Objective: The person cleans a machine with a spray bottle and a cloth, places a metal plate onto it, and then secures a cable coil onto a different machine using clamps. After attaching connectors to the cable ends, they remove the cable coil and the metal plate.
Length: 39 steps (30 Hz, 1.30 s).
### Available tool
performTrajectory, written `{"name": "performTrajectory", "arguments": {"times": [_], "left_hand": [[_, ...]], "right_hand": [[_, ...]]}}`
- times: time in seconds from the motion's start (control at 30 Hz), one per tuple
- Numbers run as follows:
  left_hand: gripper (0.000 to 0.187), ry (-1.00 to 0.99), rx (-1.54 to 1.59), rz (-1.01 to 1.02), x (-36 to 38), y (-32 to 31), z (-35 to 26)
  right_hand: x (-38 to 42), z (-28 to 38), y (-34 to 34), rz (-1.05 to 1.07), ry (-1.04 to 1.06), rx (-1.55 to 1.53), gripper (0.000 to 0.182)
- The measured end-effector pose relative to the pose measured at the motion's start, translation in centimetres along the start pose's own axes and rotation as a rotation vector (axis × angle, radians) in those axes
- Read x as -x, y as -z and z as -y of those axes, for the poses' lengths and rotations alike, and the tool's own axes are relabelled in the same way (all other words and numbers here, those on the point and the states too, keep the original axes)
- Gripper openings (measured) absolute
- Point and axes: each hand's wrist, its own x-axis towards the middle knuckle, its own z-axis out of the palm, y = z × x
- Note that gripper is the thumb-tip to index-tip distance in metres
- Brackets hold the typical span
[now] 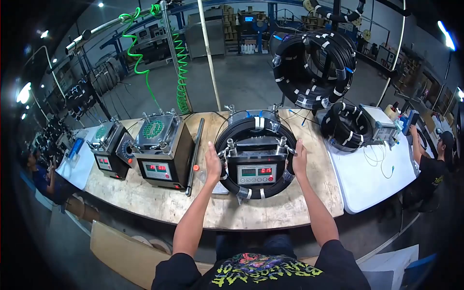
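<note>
A coil of black cable [237, 189], bound with white bands and clear wrap, loops around the front of a box-shaped machine with a lit display [257, 173]. My left hand [212, 163] holds the coil's left side, its fingers pointing up along the outside. On the opposite side, my right hand [300, 160] holds the coil in the same way. Both thumbs lie toward the inner side. Metal posts on the machine's top stand inside the ring. Part of the coil's back is hidden by the machine.
Two similar machines [155, 170] [107, 163] stand left on the wooden bench [270, 212], beside a metal bar [195, 157]. A smaller cable coil [347, 126] lies right, with larger coils [314, 92] hanging above. Green air hoses [181, 72] hang behind. People [433, 164] [42, 176] are at both sides.
</note>
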Motion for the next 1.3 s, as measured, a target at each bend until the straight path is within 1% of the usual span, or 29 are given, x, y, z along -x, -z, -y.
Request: {"name": "performTrajectory", "arguments": {"times": [0.1,0.17,0.2,0.23,0.3,0.4,0.43,0.53,0.6,0.67,0.7,0.73,0.77,0.8,0.87,0.9,0.93,1.03,1.1,1.13,1.17,1.23,1.27,1.3], "left_hand": [[0.068,-0.118,0.022,0.032,-1.3,0.3,2.1],[0.071,-0.228,-0.1,-0.127,-3.0,0.1,4.3],[0.074,-0.282,-0.162,-0.206,-3.0,0.0,4.3],[0.074,-0.138,-0.084,-0.06,-3.0,0.8,4.2],[0.076,0.143,0.084,0.234,-2.8,2.6,2.8],[0.072,-0.125,-0.062,0.26,-1.8,2.7,0.1],[0.071,-0.215,-0.112,0.27,-1.7,2.5,-1.2],[0.068,-0.485,-0.257,0.307,-1.5,1.1,-5.2],[0.059,-0.427,-0.309,0.42,-2.0,0.1,-7.1],[0.054,-0.505,-0.48,0.444,-3.6,-0.8,-7.3],[0.052,-0.582,-0.555,0.395,-3.5,-1.5,-8.2],[0.052,-0.557,-0.551,0.425,-3.6,-1.9,-8.3],[0.051,-0.533,-0.545,0.456,-3.8,-2.4,-8.5],[0.051,-0.51,-0.539,0.486,-4.0,-2.7,-8.5],[0.049,-0.532,-0.49,0.42,-4.3,-3.1,-7.6],[0.048,-0.543,-0.463,0.382,-4.2,-3.3,-7.3],[0.047,-0.551,-0.438,0.347,-4.1,-3.3,-7.1],[0.045,-0.585,-0.577,0.232,-2.9,-3.1,-7.8],[0.045,-0.618,-0.559,0.211,-2.8,-3.0,-7.3],[0.045,-0.636,-0.552,0.198,-2.7,-2.9,-7.2],[0.047,-0.64,-0.611,0.192,-2.6,-2.6,-7.1],[0.048,-0.731,-0.582,0.137,-1.9,-2.4,-6.4],[0.05,-0.775,-0.564,0.11,-1.4,-2.4,-5.9],[0.052,-0.747,-0.593,0.102,-0.2,-2.1,-6.2]], "right_hand": [[-0.4,-0.9,0.2,0.059,-0.024,-0.039,0.062],[-0.6,-0.5,0.9,0.123,-0.076,0.007,0.062],[-0.5,0.2,1.2,0.153,-0.103,0.031,0.063],[-0.1,0.8,1.4,0.16,-0.116,0.027,0.061],[-0.1,2.2,1.8,0.17,-0.128,0.025,0.066],[-1.8,1.7,2.3,0.313,0.003,-0.05,0.063],[-2.2,3.7,2.3,0.376,0.043,-0.135,0.06],[-4.1,7.1,1.5,0.435,0.224,-0.056,0.055],[-5.4,8.8,0.7,0.552,0.232,0.044,0.051],[-6.3,9.8,-0.5,0.639,0.233,0.2,0.049],[-6.5,10.3,-1.1,0.663,0.227,0.309,0.048],[-6.5,10.8,-1.6,0.685,0.22,0.42,0.048],[-5.7,11.1,-2.0,0.6,0.228,0.485,0.047],[-5.4,11.1,-2.2,0.561,0.221,0.506,0.047],[-4.8,10.8,-2.5,0.493,0.204,0.546,0.046],[-4.3,11.0,-2.7,0.443,0.238,0.56,0.047],[-4.1,11.2,-2.8,0.438,0.235,0.575,0.047],[-3.6,11.7,-2.4,0.425,0.222,0.612,0.048],[-3.6,11.5,-2.4,0.435,0.226,0.623,0.049],[-3.7,11.3,-2.3,0.43,0.247,0.609,0.049],[-3.6,11.0,-2.1,0.424,0.265,0.594,0.05],[-2.6,11.5,-1.8,0.395,0.274,0.556,0.047],[-2.3,11.2,-1.7,0.358,0.315,0.49,0.045],[-2.0,10.9,-1.5,0.321,0.353,0.424,0.044]]}}
